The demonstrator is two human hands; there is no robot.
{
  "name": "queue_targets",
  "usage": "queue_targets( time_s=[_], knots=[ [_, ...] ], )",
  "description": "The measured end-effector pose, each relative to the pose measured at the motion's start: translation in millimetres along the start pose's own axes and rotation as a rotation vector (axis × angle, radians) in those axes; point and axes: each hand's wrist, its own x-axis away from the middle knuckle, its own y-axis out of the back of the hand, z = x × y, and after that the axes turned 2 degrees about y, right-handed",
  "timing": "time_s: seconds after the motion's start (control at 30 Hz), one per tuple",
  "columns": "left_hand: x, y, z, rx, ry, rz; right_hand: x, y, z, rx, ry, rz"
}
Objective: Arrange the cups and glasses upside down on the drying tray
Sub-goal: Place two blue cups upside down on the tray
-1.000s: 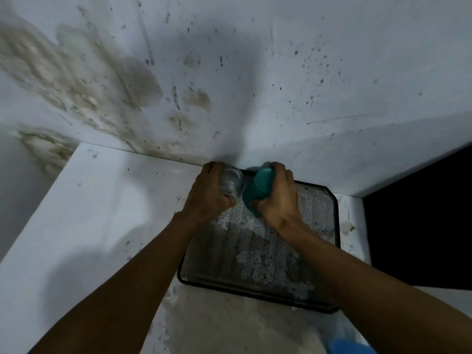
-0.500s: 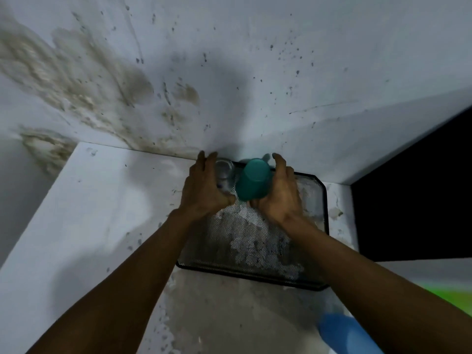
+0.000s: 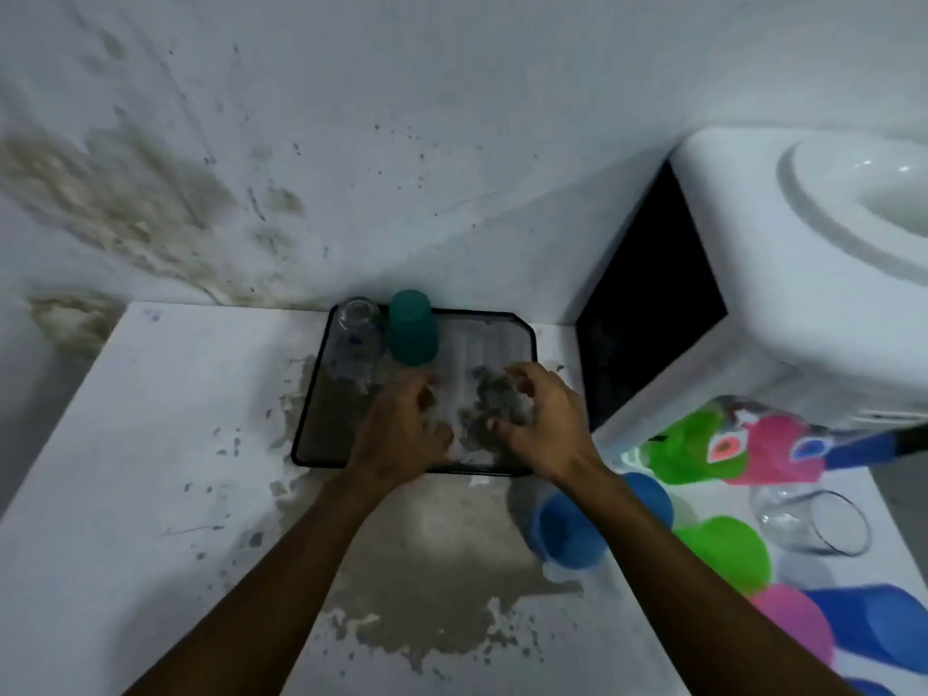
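- At the tray's far left corner, the clear glass and teal cup stand upside down, side by side.
- My left hand and right hand hover above the mesh, fingers loosely curled, holding nothing.

Glass and teal cup stand upside down at the tray's far left; both empty hands, left hand and right hand, hover mid-frame.

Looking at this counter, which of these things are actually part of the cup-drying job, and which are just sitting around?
Part of the job:
- black mesh drying tray
- clear glass and teal cup, upside down on the tray
- blue cup, green cup and another clear glass, waiting to the right
- left hand and right hand, both empty

Just there:
- white appliance
- stained wall
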Motion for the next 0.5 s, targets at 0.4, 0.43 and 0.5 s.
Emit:
queue_targets(
  time_s=[0.4, 0.43, 0.5],
  knots=[
    [52.4, -102.2, -59.5, -0.214, -0.046, 0.725, 91.3, 82.9, -85.1, 0.192, -0.066, 0.047],
    [53.9, -107.4, -59.3, -0.195, -0.046, 0.715, 92.7, 86.0, -90.6, 0.234, -0.072, 0.115],
    [56.8, -113.8, -61.9, -0.16, -0.044, 0.674, 95.5, 88.3, -100.9, 0.322, -0.092, 0.245]
  ],
)
